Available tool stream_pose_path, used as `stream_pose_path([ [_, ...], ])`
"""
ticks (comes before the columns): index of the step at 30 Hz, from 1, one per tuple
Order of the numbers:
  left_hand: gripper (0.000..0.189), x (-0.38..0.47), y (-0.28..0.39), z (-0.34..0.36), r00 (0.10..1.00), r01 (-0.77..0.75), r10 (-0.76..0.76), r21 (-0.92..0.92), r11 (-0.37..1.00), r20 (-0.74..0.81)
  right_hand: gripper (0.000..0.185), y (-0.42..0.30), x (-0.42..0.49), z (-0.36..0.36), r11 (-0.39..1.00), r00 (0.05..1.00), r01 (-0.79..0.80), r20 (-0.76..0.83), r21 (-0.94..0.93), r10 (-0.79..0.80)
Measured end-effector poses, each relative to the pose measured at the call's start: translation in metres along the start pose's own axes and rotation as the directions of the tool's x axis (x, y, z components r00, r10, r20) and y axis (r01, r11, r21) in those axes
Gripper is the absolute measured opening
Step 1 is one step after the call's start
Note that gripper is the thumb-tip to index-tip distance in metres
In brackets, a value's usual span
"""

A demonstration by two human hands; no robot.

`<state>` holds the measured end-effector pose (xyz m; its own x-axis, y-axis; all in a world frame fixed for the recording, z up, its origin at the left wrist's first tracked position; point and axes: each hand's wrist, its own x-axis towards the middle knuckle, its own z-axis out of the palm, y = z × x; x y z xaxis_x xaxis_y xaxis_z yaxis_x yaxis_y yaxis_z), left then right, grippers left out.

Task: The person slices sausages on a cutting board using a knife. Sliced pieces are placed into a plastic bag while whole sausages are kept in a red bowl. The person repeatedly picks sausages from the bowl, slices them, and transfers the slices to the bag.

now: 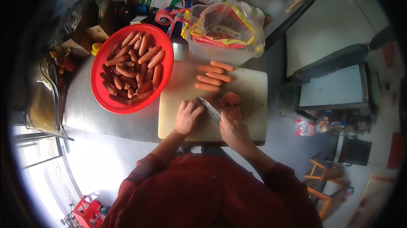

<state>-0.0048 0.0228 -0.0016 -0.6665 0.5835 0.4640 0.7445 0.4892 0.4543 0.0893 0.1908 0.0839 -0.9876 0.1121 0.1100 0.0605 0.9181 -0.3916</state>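
My right hand [233,129] is closed around the handle of a knife [210,108], whose blade points up and left over a pale cutting board [259,101]. Just left of the blade, my left hand [188,116] rests at the board with its fingers curled down; whether it holds a sausage under them is hidden. Several whole sausages [208,87] lie side by side on the upper part of the board. Cut sausage pieces [231,99], partly blurred, are heaped beyond my right hand. A red plastic basket [103,102] full of sausages stands to the left of the board.
Behind the board, a translucent plastic tub [219,54] holds an opened plastic bag [222,32]. A roll of pink tape [164,17] and a small yellow rubber duck [96,48] are near the basket. The metal table [86,113] ends close to my body. Wooden stools [321,196] stand at lower right.
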Motion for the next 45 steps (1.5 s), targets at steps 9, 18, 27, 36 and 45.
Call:
stream_pose_path([
  [9,0.033,-0.001,-0.001,-0.002,1.0,0.016,-0.016,-0.011,1.0,-0.009,0.013,0.002,0.003,0.004,0.997,0.997,0.076,0.019,0.002,-0.076],
  [18,0.033,-0.002,-0.004,-0.01,0.997,0.074,-0.075,0.095,0.993,0.005,0.013,0.001,0.005,0.019,0.997,0.997,0.082,-0.001,-0.016,-0.082],
  [27,0.035,-0.007,-0.004,-0.007,0.997,0.082,-0.082,0.019,0.996,-0.006,0.011,-0.006,0.014,0.014,0.992,0.994,0.105,-0.001,0.07,-0.105],
  [36,0.035,-0.005,-0.005,-0.009,0.994,0.104,-0.104,-0.013,0.994,-0.018,0.016,-0.016,0.022,0.003,0.989,0.99,-0.006,0.143,0.147,-0.015],
  [45,0.035,-0.009,-0.006,-0.013,0.994,0.108,-0.109,-0.04,0.993,-0.011,0.016,-0.012,0.025,0.012,0.995,0.992,-0.027,0.129,0.095,0.015],
])
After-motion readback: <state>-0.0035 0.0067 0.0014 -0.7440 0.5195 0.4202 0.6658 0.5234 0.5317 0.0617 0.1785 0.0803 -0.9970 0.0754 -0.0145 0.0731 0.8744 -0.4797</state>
